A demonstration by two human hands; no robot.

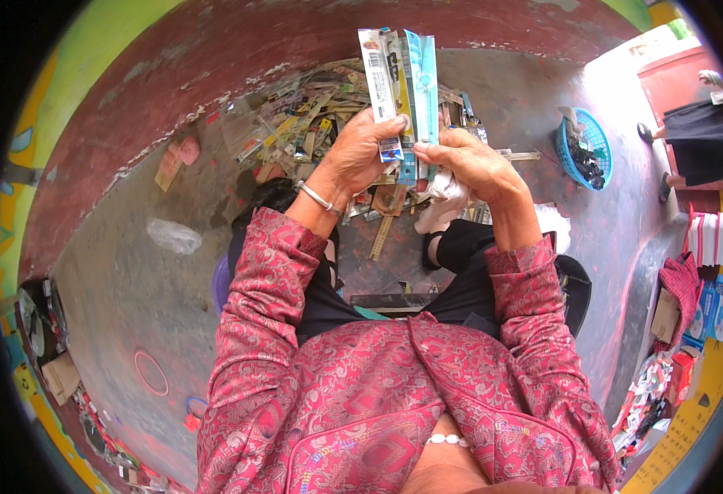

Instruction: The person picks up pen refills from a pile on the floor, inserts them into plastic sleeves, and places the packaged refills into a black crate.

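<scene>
Packets [395, 70], slim and flat, are fanned out between the person's two hands, held over a heap of similar strips [312, 123] on the floor [172, 305]. The left hand [352, 156] lays its thumb across the lower part of a white packet [375, 70]; its fingers, mostly hidden, look closed to little more than the bundle's thickness. The right hand [477, 165] pinches a pale blue packet [422, 78] near its bottom end, thumb in front. Which hand bears the packets between cannot be told. White crumpled material [444, 198] shows below the right hand, whether gripped or not is unclear. The packets look light, glossy and probably slippery, stiff lengthwise yet likely to crease; a gentle, flat-thumbed pinch near the lower ends should suit them.
</scene>
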